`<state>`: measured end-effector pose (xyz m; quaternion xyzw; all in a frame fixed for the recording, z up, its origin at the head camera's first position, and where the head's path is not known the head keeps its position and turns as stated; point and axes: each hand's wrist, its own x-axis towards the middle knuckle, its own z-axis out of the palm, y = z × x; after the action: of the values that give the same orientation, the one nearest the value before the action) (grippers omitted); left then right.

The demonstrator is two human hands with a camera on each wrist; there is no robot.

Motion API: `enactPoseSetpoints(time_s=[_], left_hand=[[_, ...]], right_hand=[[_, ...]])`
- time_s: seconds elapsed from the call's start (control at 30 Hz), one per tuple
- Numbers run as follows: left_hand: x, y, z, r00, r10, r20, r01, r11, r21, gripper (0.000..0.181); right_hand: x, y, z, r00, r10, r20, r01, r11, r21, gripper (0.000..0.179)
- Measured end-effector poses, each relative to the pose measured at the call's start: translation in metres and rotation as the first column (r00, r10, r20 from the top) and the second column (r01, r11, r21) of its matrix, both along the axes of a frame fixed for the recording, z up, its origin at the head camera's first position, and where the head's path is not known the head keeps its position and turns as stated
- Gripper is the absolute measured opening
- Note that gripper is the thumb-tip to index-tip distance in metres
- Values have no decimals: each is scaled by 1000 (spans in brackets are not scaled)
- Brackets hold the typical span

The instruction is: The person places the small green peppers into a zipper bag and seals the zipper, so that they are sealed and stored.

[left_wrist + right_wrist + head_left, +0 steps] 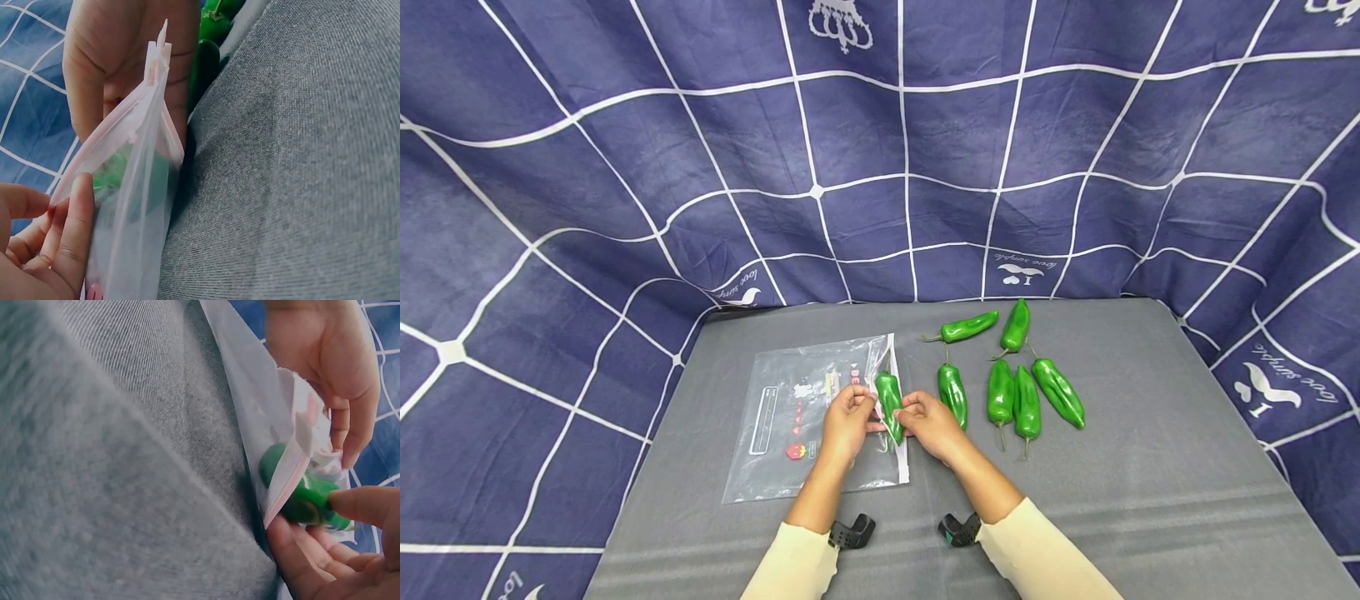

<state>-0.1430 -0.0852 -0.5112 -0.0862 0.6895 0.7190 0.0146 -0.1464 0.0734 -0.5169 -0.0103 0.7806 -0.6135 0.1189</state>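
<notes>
A clear zip-top plastic bag (pixel 775 472) with printed pictures lies on the grey table, its white-edged mouth facing right. My left hand (pixel 844 429) pinches the edge of that mouth between thumb and fingers, and in the left wrist view the mouth (pixel 94 140) gapes there. A glossy green pepper (pixel 889 396) lies at the opening, its stem pointing away from me. My right hand (pixel 936 427) grips this pepper from the right. In the right wrist view the thumb presses the pepper (pixel 315 494), and the bag's zip strip (pixel 294 465) crosses in front of part of it.
Several more green peppers lie right of the bag; one pepper (pixel 952 390) is close behind my right hand, partly hidden by it. Others, such as a pepper (pixel 1058 392), lie farther right. A blue white-lined curtain (pixel 865 225) hangs behind the grey table (pixel 1120 500).
</notes>
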Motion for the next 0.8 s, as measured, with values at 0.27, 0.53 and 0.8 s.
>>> enactPoseSetpoints(time_s=[0.27, 0.53, 0.8], left_hand=[[0, 1, 1, 999, -36, 13, 35, 998, 43, 17], [1, 1, 1, 998, -61, 11, 61, 997, 46, 21], [2, 2, 1, 998, -69, 11, 69, 996, 54, 20]], right_hand=[[-1, 0, -6, 999, 46, 2, -46, 999, 8, 30], [-4, 1, -7, 996, 90, 19, -90, 996, -12, 38], [-6, 2, -11, 994, 109, -12, -109, 994, 7, 48]])
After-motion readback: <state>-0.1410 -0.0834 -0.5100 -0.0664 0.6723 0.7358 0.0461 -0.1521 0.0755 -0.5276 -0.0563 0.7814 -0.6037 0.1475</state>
